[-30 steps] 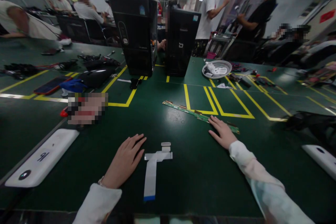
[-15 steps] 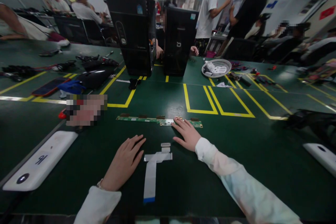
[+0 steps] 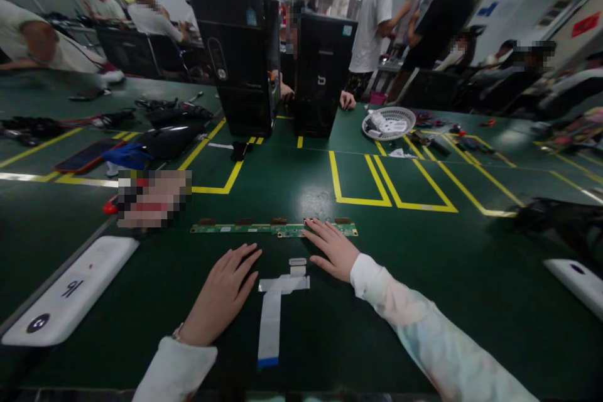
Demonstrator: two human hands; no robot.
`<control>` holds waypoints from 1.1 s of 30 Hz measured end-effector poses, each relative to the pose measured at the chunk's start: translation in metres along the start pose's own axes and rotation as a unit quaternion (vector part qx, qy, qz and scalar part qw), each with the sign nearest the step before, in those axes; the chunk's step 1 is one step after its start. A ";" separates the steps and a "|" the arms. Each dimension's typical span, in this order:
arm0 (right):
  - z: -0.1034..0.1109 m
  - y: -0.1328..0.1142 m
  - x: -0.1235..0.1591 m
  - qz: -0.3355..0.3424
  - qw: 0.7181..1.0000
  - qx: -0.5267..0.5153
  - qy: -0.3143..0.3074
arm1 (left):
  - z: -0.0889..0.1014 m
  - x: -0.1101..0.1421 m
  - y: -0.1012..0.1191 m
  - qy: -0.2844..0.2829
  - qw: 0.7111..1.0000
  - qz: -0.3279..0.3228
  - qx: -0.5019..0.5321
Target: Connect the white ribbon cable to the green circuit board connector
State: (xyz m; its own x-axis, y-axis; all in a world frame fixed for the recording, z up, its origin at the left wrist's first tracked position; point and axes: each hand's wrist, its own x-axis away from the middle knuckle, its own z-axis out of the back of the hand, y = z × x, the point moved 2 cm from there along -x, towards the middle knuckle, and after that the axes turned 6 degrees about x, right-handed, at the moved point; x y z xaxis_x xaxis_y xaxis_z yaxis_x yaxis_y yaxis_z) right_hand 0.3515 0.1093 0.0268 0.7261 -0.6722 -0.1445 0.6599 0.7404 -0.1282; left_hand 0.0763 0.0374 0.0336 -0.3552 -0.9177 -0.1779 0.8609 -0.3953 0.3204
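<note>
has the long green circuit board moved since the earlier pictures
Yes, the circuit board has moved left and nearer the person, judged against the yellow tape.

A: State the position of the right hand (image 3: 332, 248) relative to the circuit strip (image 3: 249, 228).
B: Palm down, fingers (image 3: 315, 241) laid across the right half of the strip.
A: Left hand (image 3: 221, 294)?
B: Near side of the strip, apart from it, flat, fingers extended.
A: Remaining items on the surface (image 3: 367, 345)?
B: Ribbon cable (image 3: 270, 326): near side of the strip, between the hands. Two upright computer towers (image 3: 235, 63): far side. White basket (image 3: 409, 118): far side, to the right. White casing (image 3: 80, 286): near side, to the left.
</note>
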 end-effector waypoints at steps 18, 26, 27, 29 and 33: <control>0.000 0.029 0.029 -0.027 0.997 0.009 0.074 | 0.008 -0.003 0.026 -0.010 1.000 -0.030 -0.001; -0.001 0.020 0.031 -0.022 0.997 0.004 0.071 | -0.010 -0.010 0.082 -0.060 0.992 -0.111 0.030; 0.000 0.020 0.031 -0.021 0.997 0.003 0.071 | -0.013 -0.012 0.084 -0.063 0.991 -0.112 0.030; 0.000 0.020 0.030 -0.021 0.997 0.002 0.069 | -0.016 -0.018 0.085 -0.071 0.990 -0.118 0.028; 0.004 0.020 0.030 -0.024 0.997 0.001 0.068 | -0.016 -0.037 0.086 -0.095 0.986 -0.139 0.020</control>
State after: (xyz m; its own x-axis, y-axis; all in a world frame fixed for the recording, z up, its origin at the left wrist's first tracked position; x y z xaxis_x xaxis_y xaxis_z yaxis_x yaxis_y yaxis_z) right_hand 0.3869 0.1039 0.0242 0.6609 -0.7001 -0.2702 0.6937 0.7073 -0.1358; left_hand 0.1690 0.0383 0.0533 -0.6407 -0.7627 -0.0882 0.7069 -0.6308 0.3199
